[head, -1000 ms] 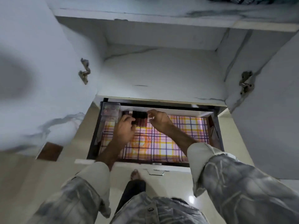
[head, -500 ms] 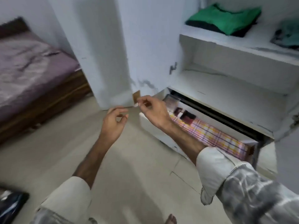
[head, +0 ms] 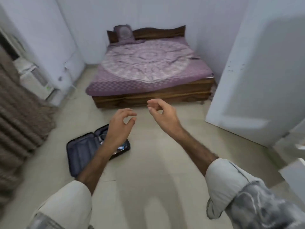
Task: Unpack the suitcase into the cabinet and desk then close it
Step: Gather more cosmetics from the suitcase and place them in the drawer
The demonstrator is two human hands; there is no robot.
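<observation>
A dark suitcase (head: 82, 154) lies open on the floor at the lower left, its lid flat toward me and a few small items showing in the far half. My left hand (head: 120, 126) hangs in the air over the suitcase's far side, fingers loosely curled, holding nothing. My right hand (head: 160, 111) is raised a little to the right of it, fingers also loosely curled and empty. The white cabinet door (head: 254, 76) stands open at the right; the cabinet's inside is out of view.
A wooden bed (head: 148, 70) with a purple cover stands against the far wall. A brown curtain (head: 18, 116) hangs at the left, with a white appliance (head: 34, 80) behind it. Pale tiled floor (head: 156, 171) stretches between me and the bed.
My view has swung left from the cabinet drawer to the room and the suitcase. Both hands left the drawer, where they were placing a small dark item, and now hang empty in the air.
</observation>
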